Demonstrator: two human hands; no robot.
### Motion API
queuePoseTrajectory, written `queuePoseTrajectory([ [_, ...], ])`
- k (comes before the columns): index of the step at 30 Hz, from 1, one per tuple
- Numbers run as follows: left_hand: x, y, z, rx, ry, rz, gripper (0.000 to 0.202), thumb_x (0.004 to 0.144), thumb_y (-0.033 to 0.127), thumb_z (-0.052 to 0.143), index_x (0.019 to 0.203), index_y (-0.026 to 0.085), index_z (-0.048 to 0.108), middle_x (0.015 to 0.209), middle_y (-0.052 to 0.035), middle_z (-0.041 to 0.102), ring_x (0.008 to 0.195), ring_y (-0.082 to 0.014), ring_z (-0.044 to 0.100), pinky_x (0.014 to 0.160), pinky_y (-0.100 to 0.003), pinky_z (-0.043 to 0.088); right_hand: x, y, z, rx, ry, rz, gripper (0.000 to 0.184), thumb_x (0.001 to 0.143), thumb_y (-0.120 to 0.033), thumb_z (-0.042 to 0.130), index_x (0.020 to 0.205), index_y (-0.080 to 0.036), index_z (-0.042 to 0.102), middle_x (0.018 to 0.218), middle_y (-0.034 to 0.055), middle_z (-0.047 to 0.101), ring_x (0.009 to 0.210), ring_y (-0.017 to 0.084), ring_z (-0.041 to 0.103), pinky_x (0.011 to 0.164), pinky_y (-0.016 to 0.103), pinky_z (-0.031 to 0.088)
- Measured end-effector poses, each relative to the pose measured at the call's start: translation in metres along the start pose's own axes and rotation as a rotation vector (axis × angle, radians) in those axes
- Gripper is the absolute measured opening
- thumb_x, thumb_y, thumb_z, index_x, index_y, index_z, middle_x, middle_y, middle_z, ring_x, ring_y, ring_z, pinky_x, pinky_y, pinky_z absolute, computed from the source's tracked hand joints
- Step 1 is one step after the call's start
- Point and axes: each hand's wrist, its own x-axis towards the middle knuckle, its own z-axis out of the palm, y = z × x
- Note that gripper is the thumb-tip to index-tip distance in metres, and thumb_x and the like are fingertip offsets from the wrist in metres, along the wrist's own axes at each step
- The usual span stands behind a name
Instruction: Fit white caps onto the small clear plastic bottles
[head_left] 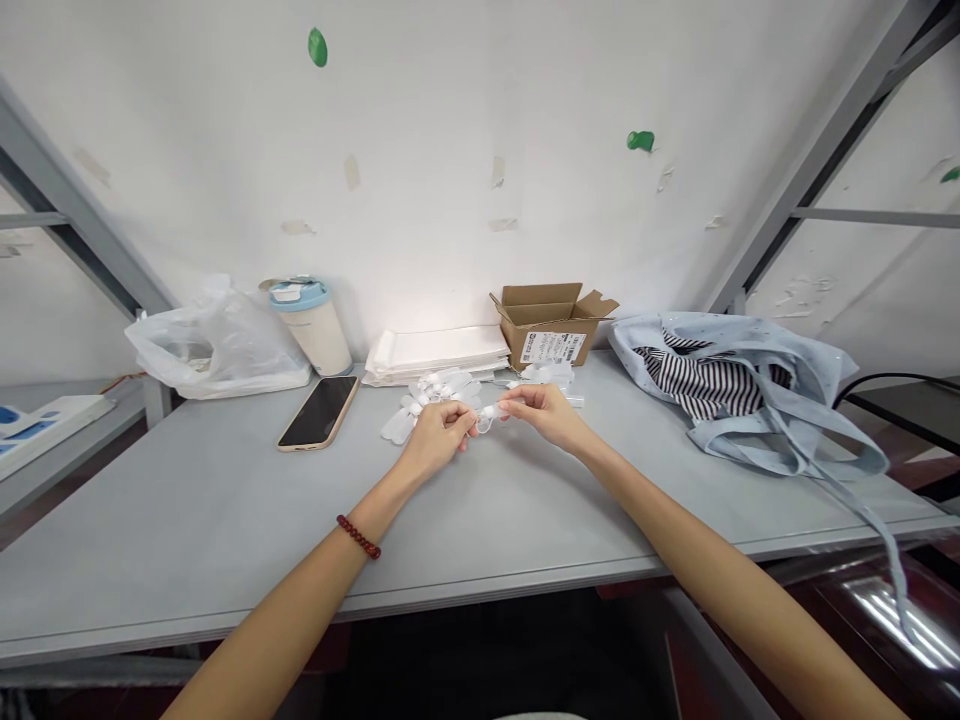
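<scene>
Both hands meet over the middle of the grey table [225, 500]. Between them is a small white plastic piece [489, 412] with a clear loop or thin strip hanging below it; its exact kind is too small to make out. My left hand [441, 432], with fingers closed in a pinch, grips the left end. From the right, my right hand [547, 412] pinches the other end between thumb and fingertips. Just behind the left hand lies a pile of white translucent plastic pieces [401, 425]. More such pieces [547, 373] lie behind the right hand, near the box.
An open cardboard box [551, 335] stands against the wall beside stacked white paper sheets or envelopes [442, 348]. To the left are a phone [319, 412], a lidded cup [319, 330] and a plastic bag [225, 345]. A light-blue cloth bag [750, 380] with straps lies right.
</scene>
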Motion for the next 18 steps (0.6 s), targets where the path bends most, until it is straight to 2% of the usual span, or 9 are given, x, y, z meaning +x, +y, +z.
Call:
queuePoseTrajectory([
  [7, 0.004, 0.001, 0.003, -0.041, -0.037, -0.013, 0.03, 0.078, 0.039, 0.05, 0.061, 0.015, 0.058, 0.046, 0.002, 0.051, 0.043, -0.0094, 0.045, 0.047, -0.022, 0.036, 0.002, -0.001, -0.004, 0.003, 0.023, -0.007, 0.027, 0.078, -0.039, 0.058, 0.08, -0.014, 0.067, 0.073, 0.0045, 0.067, 0.069, 0.015, 0.056, 0.063, 0.026, 0.038],
  [11, 0.009, 0.0, -0.001, -0.192, -0.007, -0.047, 0.037, 0.078, 0.046, 0.047, 0.077, 0.012, 0.062, 0.061, -0.0019, 0.058, 0.042, -0.0088, 0.046, 0.043, -0.023, 0.035, 0.002, -0.002, -0.006, 0.016, 0.054, 0.003, 0.028, 0.077, -0.041, 0.058, 0.08, -0.015, 0.067, 0.071, 0.0039, 0.067, 0.067, 0.014, 0.054, 0.063, 0.026, 0.038],
  [13, 0.01, 0.0, -0.004, -0.196, 0.0, -0.058, 0.037, 0.078, 0.046, 0.049, 0.081, 0.012, 0.063, 0.064, -0.002, 0.059, 0.042, -0.0086, 0.047, 0.043, -0.023, 0.035, 0.002, -0.003, -0.007, 0.016, 0.054, -0.003, 0.027, 0.077, -0.041, 0.058, 0.079, -0.015, 0.067, 0.071, 0.0034, 0.066, 0.066, 0.013, 0.053, 0.063, 0.026, 0.038],
  [18, 0.006, 0.003, -0.005, -0.003, -0.048, -0.021, 0.031, 0.078, 0.041, 0.052, 0.064, 0.014, 0.059, 0.045, 0.0028, 0.049, 0.042, -0.0081, 0.042, 0.046, -0.022, 0.034, 0.001, -0.003, -0.006, 0.019, 0.048, -0.004, 0.028, 0.077, -0.041, 0.058, 0.08, -0.015, 0.067, 0.072, 0.0036, 0.067, 0.067, 0.014, 0.053, 0.062, 0.025, 0.038],
])
